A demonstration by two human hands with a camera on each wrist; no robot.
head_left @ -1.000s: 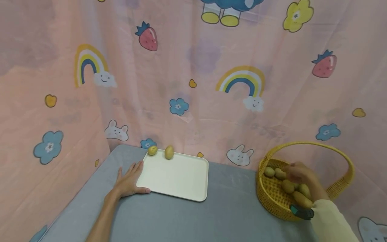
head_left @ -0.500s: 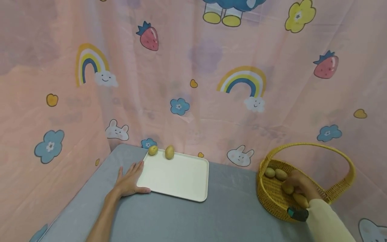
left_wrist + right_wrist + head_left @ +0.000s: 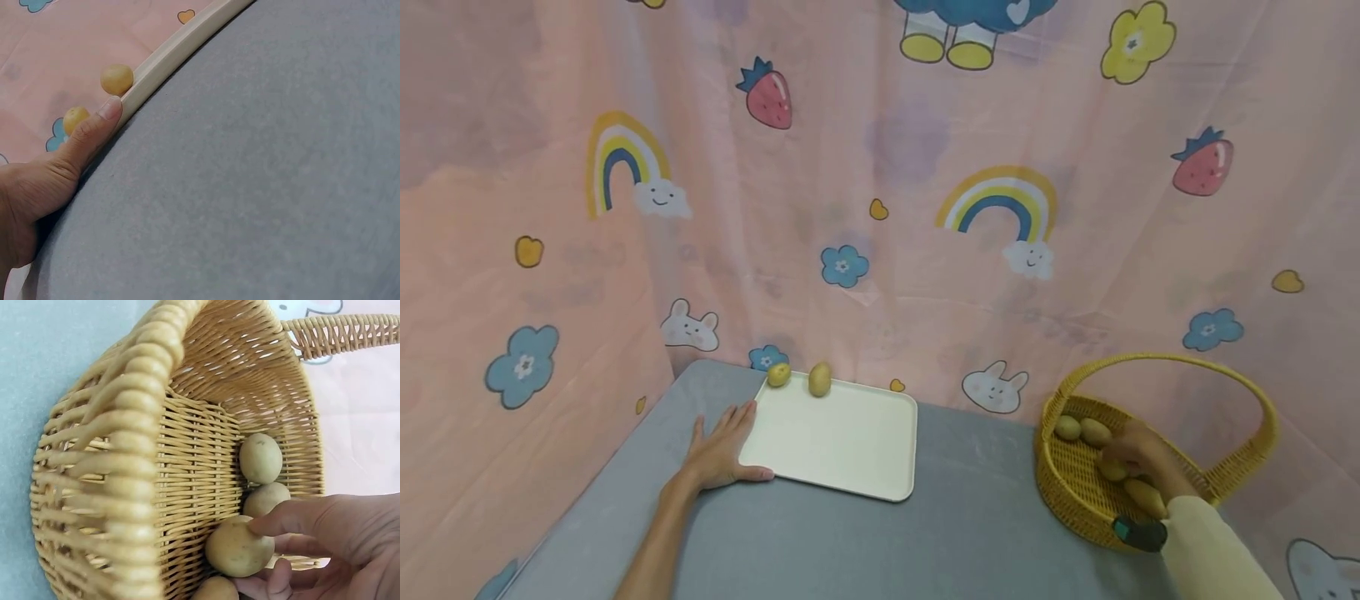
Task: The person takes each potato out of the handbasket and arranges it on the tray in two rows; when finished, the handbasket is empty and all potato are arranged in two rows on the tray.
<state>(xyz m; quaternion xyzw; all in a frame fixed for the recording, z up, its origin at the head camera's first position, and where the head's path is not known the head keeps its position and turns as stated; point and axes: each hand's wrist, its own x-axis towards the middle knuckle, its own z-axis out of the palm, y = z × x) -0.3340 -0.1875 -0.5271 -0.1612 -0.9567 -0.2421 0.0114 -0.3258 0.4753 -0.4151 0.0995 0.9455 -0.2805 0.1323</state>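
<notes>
My left hand [image 3: 721, 454] rests at the left end of a white tray [image 3: 842, 437], its fingers spread along the edge and the thumb at the near corner. In the left wrist view the thumb [image 3: 100, 128] lies against the tray's rim. Two potatoes sit at the tray's far left, a small one [image 3: 778, 375] and a longer one [image 3: 820, 379]. My right hand [image 3: 1142, 454] is inside a wicker basket [image 3: 1075, 508] and grips a potato [image 3: 240, 547], thumb on top and fingers curled at its side, partly hidden. Several other potatoes lie around it.
The basket's tall arched handle [image 3: 1165, 356] rises above the right arm. A grey table [image 3: 977, 508] carries tray and basket, which stand apart. A pink patterned curtain [image 3: 910, 317] hangs behind. The right wrist wears a black device [image 3: 1141, 534].
My right hand has lowered into the basket and its fingers have closed on a potato. The left hand, tray and its two potatoes have stayed put.
</notes>
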